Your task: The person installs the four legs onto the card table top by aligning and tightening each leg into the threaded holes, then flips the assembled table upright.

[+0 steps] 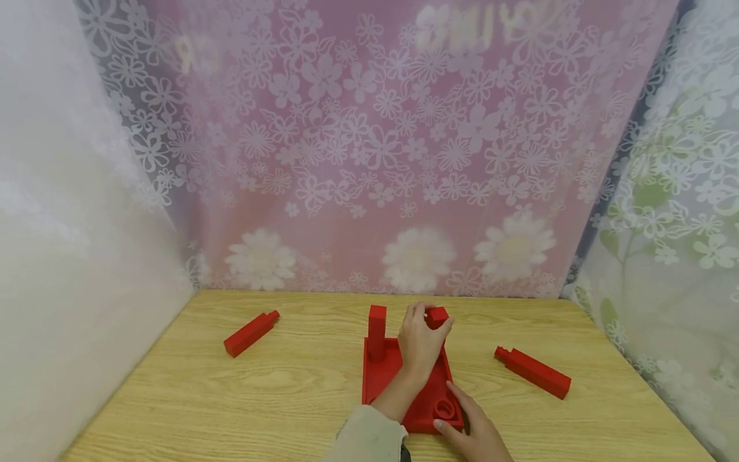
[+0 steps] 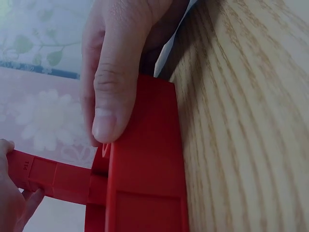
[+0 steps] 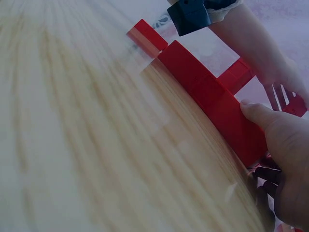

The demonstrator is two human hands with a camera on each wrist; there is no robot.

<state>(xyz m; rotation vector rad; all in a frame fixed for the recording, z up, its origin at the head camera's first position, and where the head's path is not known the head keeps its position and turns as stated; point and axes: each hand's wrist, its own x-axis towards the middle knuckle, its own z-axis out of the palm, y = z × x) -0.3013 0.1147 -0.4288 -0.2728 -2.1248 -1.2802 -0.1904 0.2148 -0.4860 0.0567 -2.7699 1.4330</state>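
The left hand (image 1: 420,340) pinches a red post (image 1: 437,316) at the far right of the red tray (image 1: 381,382), apparently seating it, while the right hand (image 1: 476,427) grips the near right corner, and the next move seems to call for pressing straight down.

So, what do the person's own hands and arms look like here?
The left hand and right hand are both bare, with no glove or ring visible. The left arm has a pale beige sleeve and, near the wrist, a dark, boxy device. No sleeve shows on the right.
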